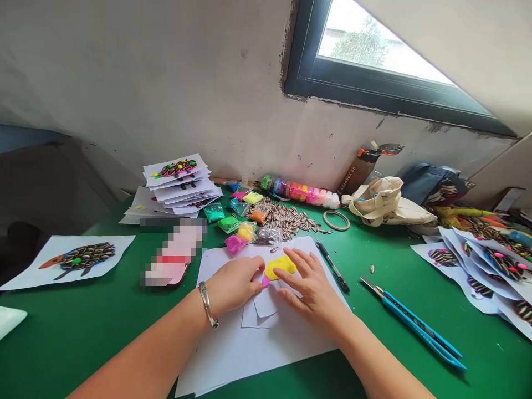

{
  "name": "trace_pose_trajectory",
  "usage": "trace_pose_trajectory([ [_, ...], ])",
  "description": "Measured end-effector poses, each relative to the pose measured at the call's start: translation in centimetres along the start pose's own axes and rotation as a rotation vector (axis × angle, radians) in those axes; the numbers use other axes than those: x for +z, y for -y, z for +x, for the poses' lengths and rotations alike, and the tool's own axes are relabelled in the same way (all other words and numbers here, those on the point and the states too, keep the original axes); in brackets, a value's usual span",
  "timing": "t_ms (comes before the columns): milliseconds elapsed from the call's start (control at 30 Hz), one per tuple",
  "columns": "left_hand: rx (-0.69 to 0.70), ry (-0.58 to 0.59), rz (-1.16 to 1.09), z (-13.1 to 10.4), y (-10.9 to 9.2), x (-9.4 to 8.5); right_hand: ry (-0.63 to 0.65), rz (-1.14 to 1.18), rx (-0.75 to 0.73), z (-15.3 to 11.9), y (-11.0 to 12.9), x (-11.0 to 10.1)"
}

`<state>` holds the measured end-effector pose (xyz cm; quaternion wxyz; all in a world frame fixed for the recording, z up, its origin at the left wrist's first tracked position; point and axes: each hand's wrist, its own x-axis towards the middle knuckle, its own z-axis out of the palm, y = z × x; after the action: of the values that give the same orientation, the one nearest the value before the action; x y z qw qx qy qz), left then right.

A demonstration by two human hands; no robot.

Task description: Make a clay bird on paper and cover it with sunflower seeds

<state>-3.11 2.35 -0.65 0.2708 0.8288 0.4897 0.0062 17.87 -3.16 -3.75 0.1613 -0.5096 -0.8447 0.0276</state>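
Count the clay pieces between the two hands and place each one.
2: yellow clay at the fingers of the right hand, pink clay at the fingertips of the left hand. Fingers may hide more.

1. A pale grey, unevenly plastered wall (pixel 187 83) stands behind the worktop, marked with small dark scuffs.
2. A dark blue-grey framed window (pixel 307 72) sits high on the right, rough plaster edging its frame; leafy green foliage (pixel 363 44) shows through bright glass.
3. A smooth off-white panel (pixel 469 44) slants across its upper right.
4. A flat, green-surfaced worktop (pixel 100 332) spans the foreground.
5. Deep shadow fills the left side.
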Motion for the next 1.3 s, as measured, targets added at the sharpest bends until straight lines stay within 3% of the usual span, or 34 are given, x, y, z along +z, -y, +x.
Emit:
trace_pose_trajectory([
  [333,0.040,0.023,-0.022,0.0,0.1,-0.3,0.061,0.054,-0.041,-0.2,0.2,-0.6],
  [667,-0.017,-0.011,0.000,0.0,-0.1,0.1,0.122,0.062,-0.065,0.0,0.7,-0.4],
  [1300,-0.013,-0.012,0.004,-0.1,-0.2,0.1,0.111,0.071,-0.048,0.2,0.9,-0.7],
])
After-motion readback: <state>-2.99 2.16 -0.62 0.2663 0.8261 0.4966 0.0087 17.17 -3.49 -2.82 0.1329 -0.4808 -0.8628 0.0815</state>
